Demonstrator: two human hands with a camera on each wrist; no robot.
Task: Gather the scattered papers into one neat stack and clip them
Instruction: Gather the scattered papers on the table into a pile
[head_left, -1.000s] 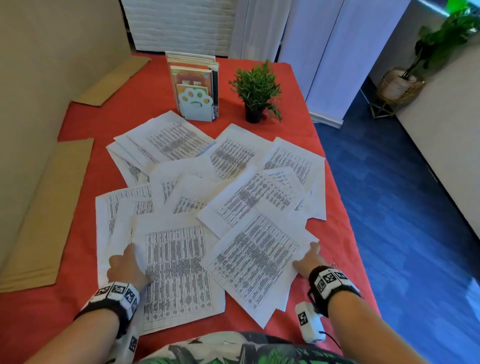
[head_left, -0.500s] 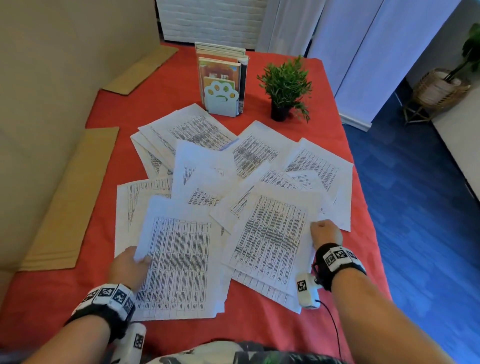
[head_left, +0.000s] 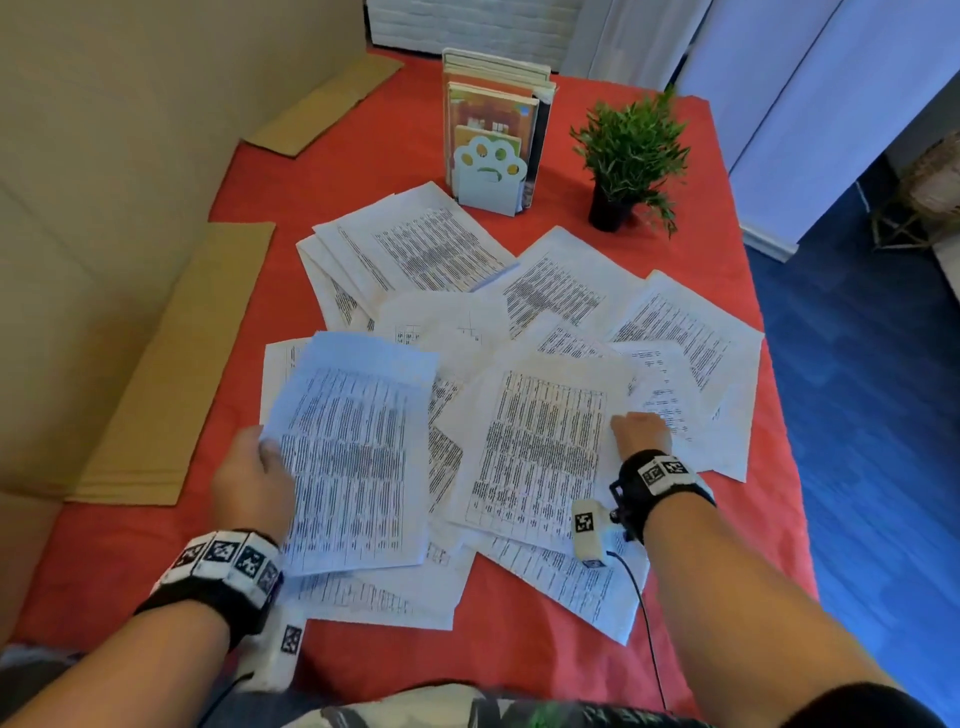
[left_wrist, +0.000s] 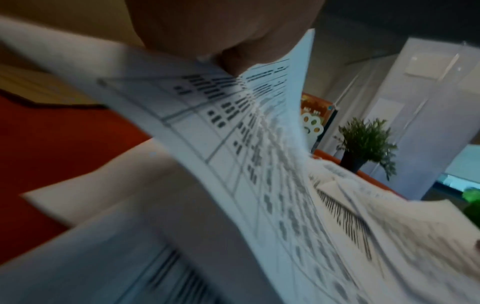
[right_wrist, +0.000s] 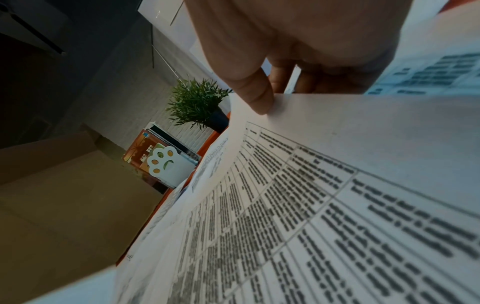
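Note:
Several printed sheets of paper (head_left: 561, 291) lie scattered and overlapping on the red table (head_left: 363, 156). My left hand (head_left: 254, 478) pinches the left edge of one printed sheet (head_left: 353, 452), lifted off the pile; the left wrist view shows this sheet (left_wrist: 233, 144) curving up under my thumb. My right hand (head_left: 639, 434) grips the right edge of another printed sheet (head_left: 540, 447); in the right wrist view the thumb (right_wrist: 252, 90) presses on top of that sheet (right_wrist: 337, 185) with the fingers curled under it. No clip is visible.
A paw-shaped bookend holding books (head_left: 491, 140) and a small potted plant (head_left: 631, 161) stand at the table's far end. Cardboard pieces (head_left: 171, 374) lie along the left side by a beige wall. The blue floor (head_left: 862, 364) drops off to the right.
Both hands have gone from resting on the papers to holding a sheet each. The left sheet has risen off the pile, and the right sheet has slid left and turned upright.

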